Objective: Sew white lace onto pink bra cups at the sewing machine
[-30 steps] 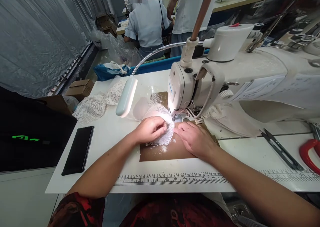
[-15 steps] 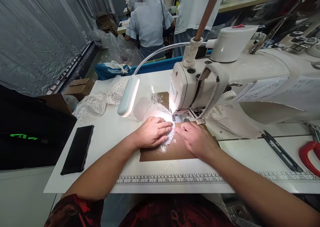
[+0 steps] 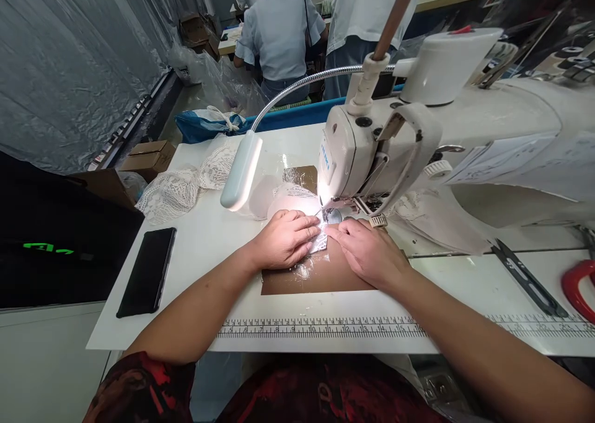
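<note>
A small piece of white lace (image 3: 320, 242) lies under the needle of a white sewing machine (image 3: 372, 156), on a brown mat (image 3: 316, 274). My left hand (image 3: 286, 240) lies flat on the lace, fingers stretched toward the needle. My right hand (image 3: 367, 249) rests on the mat beside it, fingers flat and together, fingertips touching the lace edge by the presser foot. A gooseneck lamp (image 3: 242, 172) lights the spot.
A black phone (image 3: 147, 271) lies at the left of the white table (image 3: 204, 249). More lace (image 3: 179, 187) is piled at the back left. Thread snips (image 3: 527, 280) and a red handle (image 3: 579, 286) lie at right. A ruler strip (image 3: 325, 329) runs along the front edge. Two people stand behind.
The lace has fed further under the needle, so less shows between my hands. My left hand went from pinching the lace to lying flat on it; both hands slid slightly toward the machine.
</note>
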Available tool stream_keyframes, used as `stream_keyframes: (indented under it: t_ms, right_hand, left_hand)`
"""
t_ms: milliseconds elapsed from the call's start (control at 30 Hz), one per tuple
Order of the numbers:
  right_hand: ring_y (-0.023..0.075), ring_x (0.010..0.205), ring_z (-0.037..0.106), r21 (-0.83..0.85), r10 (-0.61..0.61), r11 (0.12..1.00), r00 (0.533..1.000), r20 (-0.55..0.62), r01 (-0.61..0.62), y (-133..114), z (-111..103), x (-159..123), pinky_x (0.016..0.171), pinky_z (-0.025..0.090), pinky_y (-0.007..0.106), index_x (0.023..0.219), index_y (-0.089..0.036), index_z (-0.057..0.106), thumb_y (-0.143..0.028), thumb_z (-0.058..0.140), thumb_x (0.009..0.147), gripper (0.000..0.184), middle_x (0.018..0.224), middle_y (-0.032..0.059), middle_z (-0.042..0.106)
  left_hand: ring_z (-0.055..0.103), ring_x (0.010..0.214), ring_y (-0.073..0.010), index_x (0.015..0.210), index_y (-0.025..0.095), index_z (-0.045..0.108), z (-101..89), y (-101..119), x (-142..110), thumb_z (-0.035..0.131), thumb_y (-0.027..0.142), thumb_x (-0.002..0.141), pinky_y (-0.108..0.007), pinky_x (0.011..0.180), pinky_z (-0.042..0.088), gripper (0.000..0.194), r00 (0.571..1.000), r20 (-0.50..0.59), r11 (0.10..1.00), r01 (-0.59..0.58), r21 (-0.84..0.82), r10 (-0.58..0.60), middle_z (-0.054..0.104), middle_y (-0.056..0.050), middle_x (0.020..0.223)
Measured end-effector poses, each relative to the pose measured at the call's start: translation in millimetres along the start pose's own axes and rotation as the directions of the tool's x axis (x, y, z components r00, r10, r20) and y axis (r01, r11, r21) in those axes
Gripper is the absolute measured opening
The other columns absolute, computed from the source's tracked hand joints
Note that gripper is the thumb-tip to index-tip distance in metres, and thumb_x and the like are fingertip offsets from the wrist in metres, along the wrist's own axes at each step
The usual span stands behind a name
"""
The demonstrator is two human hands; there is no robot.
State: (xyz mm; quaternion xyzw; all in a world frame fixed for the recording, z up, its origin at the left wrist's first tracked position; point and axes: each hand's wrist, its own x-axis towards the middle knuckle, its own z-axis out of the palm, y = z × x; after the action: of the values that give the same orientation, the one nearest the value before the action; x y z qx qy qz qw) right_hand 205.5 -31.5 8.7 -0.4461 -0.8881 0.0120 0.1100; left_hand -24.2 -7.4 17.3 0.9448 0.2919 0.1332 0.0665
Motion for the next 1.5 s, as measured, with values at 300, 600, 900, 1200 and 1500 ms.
stream_keyframes:
  t_ms: [300,600,900,1200,1500]
  right_hand:
    - [0.0173,0.075,0.044,0.165,-0.243,0.954,0.968,-0.069,0.251,5,2,-8,0.068,0.033,0.029,0.106,-0.021,0.066,-0.008,0.043,0.084,0.034,0.084,0.0044,0.060]
    - [0.0180,0.079,0.045,0.180,-0.287,0.941,0.958,-0.031,0.288,6,-1,-12,0.072,0.034,0.030,0.107,-0.022,0.064,-0.007,0.046,0.082,0.034,0.087,0.0041,0.061]
    - [0.0177,0.079,0.047,0.176,-0.298,0.938,0.954,-0.036,0.299,6,-2,-12,0.071,0.034,0.030,0.108,-0.021,0.063,-0.005,0.045,0.082,0.036,0.086,0.0041,0.061]
    - [0.0170,0.076,0.050,0.174,-0.280,0.936,0.947,-0.156,0.306,8,0,-12,0.068,0.036,0.029,0.098,-0.017,0.067,-0.005,0.044,0.082,0.030,0.082,0.0046,0.063]
    - [0.0181,0.073,0.046,0.088,-0.287,0.951,0.951,-0.112,0.298,2,2,-12,0.068,0.035,0.030,0.098,-0.017,0.066,-0.007,0.045,0.082,0.029,0.081,0.0050,0.062]
  left_hand:
    - [0.054,0.092,-0.0214,0.115,0.020,0.063,2.3,-3,-3,0.044,0.024,0.089,-0.038,0.084,0.042,0.032,0.998,0.014,0.996,-0.062,-0.069,0.063,0.063,-0.011,0.105]
    - [0.052,0.087,-0.0199,0.115,0.026,0.064,3.5,-3,-4,0.044,0.028,0.092,-0.036,0.080,0.040,0.030,0.994,0.027,0.993,-0.108,-0.045,0.109,0.063,-0.009,0.104]
    - [0.052,0.087,-0.0195,0.113,0.025,0.065,6.3,-1,-4,0.047,0.026,0.091,-0.036,0.081,0.040,0.028,0.992,0.007,0.989,-0.128,-0.069,0.129,0.062,-0.009,0.106]
    - [0.051,0.086,-0.0186,0.114,0.025,0.065,8.4,-1,-3,0.050,0.025,0.089,-0.034,0.080,0.040,0.029,0.992,-0.030,0.986,-0.125,-0.112,0.122,0.062,-0.008,0.101]
    - [0.054,0.092,-0.0206,0.115,0.020,0.064,1.8,0,-1,0.045,0.022,0.089,-0.038,0.084,0.045,0.032,0.994,-0.029,0.977,-0.111,-0.184,0.108,0.063,-0.010,0.105]
